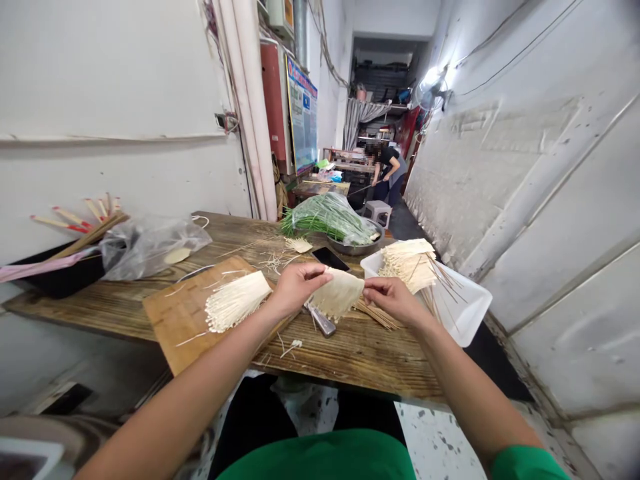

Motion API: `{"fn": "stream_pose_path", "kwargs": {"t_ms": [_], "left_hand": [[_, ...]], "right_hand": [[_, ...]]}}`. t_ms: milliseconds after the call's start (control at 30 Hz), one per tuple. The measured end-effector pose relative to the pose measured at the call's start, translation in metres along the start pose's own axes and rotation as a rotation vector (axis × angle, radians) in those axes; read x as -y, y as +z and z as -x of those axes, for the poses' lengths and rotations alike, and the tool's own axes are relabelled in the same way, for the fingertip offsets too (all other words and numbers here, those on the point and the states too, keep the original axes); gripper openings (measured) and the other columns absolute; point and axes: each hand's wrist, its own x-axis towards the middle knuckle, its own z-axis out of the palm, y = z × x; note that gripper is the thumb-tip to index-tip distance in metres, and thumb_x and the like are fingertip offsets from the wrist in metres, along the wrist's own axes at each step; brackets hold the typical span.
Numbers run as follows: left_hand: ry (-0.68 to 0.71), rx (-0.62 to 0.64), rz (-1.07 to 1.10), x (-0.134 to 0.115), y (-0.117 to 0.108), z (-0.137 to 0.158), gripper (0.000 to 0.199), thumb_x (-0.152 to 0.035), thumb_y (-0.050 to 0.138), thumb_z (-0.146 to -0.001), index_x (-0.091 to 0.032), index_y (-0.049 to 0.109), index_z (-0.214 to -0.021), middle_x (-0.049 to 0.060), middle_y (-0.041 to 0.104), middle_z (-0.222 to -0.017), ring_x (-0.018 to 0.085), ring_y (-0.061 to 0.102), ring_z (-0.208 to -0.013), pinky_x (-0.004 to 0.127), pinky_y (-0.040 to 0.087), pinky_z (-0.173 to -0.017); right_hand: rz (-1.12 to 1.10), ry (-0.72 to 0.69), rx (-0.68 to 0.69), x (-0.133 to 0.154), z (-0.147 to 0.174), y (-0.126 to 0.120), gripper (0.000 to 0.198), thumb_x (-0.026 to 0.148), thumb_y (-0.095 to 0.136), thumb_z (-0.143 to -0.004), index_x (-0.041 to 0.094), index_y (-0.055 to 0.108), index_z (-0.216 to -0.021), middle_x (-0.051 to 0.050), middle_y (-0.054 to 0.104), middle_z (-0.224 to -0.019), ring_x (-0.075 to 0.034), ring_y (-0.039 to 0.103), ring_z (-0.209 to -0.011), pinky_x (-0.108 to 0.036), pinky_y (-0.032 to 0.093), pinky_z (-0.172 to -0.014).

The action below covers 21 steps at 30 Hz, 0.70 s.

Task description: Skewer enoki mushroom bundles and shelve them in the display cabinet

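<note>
My left hand pinches the upper left edge of a flat, pale slab of enoki mushrooms, which hangs above the table. At the slab's right edge, the fingertips of my right hand are pressed together; whether a skewer is between them I cannot make out. A larger bunch of enoki mushrooms lies fanned out on the wooden cutting board, left of my hands. Below the slab is a knife, its blade partly hidden. Several thin wooden skewers lie under my right hand.
A white plastic bin at the right holds skewered enoki mushrooms. Behind my hands are a phone and a metal bowl with bagged green vegetables. A black tray stands far left. Another person bends over in the background.
</note>
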Motion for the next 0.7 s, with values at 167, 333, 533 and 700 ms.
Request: {"fn": "stream_pose_path", "kwargs": {"t_ms": [167, 333, 533, 700], "left_hand": [[0.022, 0.083, -0.104, -0.005, 0.002, 0.001, 0.027, -0.037, 0.06, -0.072, -0.013, 0.061, -0.062, -0.003, 0.051, -0.057, 0.009, 0.043, -0.053, 0.021, 0.031, -0.05], [0.029, 0.105, -0.177, -0.002, 0.006, 0.002, 0.026, -0.035, 0.06, -0.072, -0.013, 0.062, -0.06, -0.004, 0.048, -0.053, 0.008, 0.039, -0.052, 0.021, 0.027, -0.049], [-0.02, 0.057, -0.123, 0.004, -0.002, 0.003, 0.021, -0.033, 0.062, -0.07, -0.013, 0.068, -0.068, 0.0, 0.061, -0.063, 0.011, 0.048, -0.059, 0.023, 0.035, -0.057], [-0.01, 0.094, -0.16, 0.002, -0.008, 0.002, 0.022, -0.034, 0.062, -0.07, -0.013, 0.068, -0.066, -0.002, 0.056, -0.057, 0.01, 0.046, -0.055, 0.022, 0.031, -0.052]], "right_hand": [[0.159, 0.006, -0.024, 0.001, -0.009, 0.001, 0.033, 0.036, 0.064, -0.073, 0.017, 0.068, -0.099, -0.006, 0.065, -0.094, -0.014, 0.053, -0.069, -0.025, 0.04, -0.062], [0.072, 0.016, 0.019, 0.006, -0.03, 0.022, 0.035, 0.042, 0.064, -0.072, 0.014, 0.07, -0.092, -0.003, 0.067, -0.082, -0.017, 0.057, -0.075, -0.024, 0.04, -0.063], [0.082, 0.006, -0.055, 0.006, -0.04, 0.04, 0.028, 0.038, 0.063, -0.073, 0.015, 0.069, -0.087, -0.002, 0.066, -0.077, -0.015, 0.056, -0.071, -0.023, 0.038, -0.061], [0.093, -0.037, -0.066, 0.007, -0.041, 0.043, 0.024, 0.035, 0.062, -0.074, 0.015, 0.068, -0.084, -0.002, 0.065, -0.077, -0.014, 0.054, -0.068, -0.023, 0.038, -0.061]]}}
